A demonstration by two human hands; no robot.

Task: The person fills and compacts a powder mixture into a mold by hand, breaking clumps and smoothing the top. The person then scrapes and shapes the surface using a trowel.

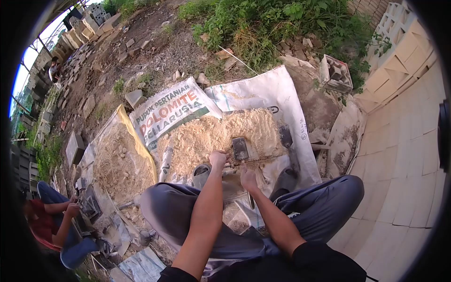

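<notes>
A pale, crumbly mass of powder and grit (197, 136) covers the ground in front of my feet. Lying on it is a small dark rectangular block (240, 148) with a lighter rim. My left hand (218, 159) is closed at the near edge of the powder, left of the block; what its fingers hold is hidden. Just below the block, my right hand (248, 177) is wrapped round a tool with a dark handle (251, 201) that sticks out towards my lap. The tool's working end cannot be made out. Both hands are between my sandalled feet.
White printed sacks (169, 110) lie under the powder. To the left is another heap of pale rubble (120, 160). A co-worker in a red shirt (44, 223) sits at lower left. Stacked pale blocks (394, 150) line the right, near a box of stones (336, 73).
</notes>
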